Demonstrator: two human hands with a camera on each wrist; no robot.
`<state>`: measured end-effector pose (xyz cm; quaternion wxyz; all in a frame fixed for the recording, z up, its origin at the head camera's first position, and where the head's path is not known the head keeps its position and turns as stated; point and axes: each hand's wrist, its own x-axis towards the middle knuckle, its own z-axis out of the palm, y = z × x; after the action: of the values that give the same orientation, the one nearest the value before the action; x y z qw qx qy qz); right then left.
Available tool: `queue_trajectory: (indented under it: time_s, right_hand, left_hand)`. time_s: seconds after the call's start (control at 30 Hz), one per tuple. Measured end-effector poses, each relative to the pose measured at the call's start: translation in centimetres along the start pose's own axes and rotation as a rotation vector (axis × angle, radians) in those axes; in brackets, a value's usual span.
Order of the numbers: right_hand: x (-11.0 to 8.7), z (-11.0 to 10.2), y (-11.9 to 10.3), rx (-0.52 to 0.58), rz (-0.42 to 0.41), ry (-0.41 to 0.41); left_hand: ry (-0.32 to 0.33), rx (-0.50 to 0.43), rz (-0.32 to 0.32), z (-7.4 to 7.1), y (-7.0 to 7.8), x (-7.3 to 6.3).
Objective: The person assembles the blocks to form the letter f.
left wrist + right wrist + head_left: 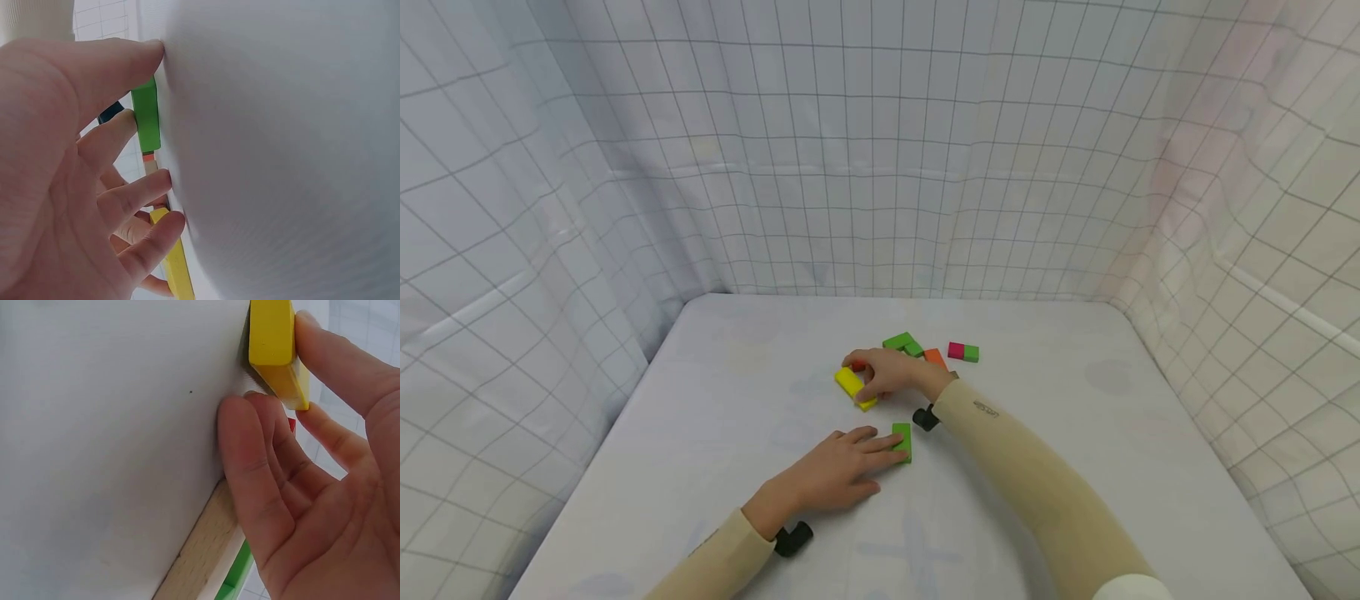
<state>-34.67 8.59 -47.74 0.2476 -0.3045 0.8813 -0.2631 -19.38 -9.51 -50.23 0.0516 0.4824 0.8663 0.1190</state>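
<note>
the right hand (889,372) pinches the yellow block (849,381). the left hand (835,472), fingers spread out, touches a green block (902,430) on the near side of the yellow block.

Booth, screened, of the lab or recording-studio sort; wider building hidden from view. Walls of white, grid-lined sheeting (865,179), hung behind the table (737,333) and along its left and right sides; creased, running up past the top edge of view. Table plain white, faintly marked bluish. Above the table, two black wrist-worn units (795,539), consistent with a recording set-up.
</note>
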Motion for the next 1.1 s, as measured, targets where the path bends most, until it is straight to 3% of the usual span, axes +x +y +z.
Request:
queue_trajectory:
  time_s: [0.23,0.57,0.83,1.1]
  right_hand:
    - [0.27,0.39,0.22,-0.042,-0.062,0.034]
    - [0.12,-0.04,0.0,-0.022,-0.028,-0.026]
    - [0.08,0.15,-0.14,-0.043,-0.049,0.031]
    - [-0.36,0.84,-0.32,0.076,-0.068,0.049]
  left_hand:
    - [0.008,0.0,-0.007,-0.23,0.01,-0.15]
    - [0.006,-0.012,-0.003,-0.15,0.04,0.06]
    - [-0.007,-0.021,-0.024,-0.31,0.11,0.0]
    - [-0.028,-0.038,-0.037,-0.18,0.28,0.05]
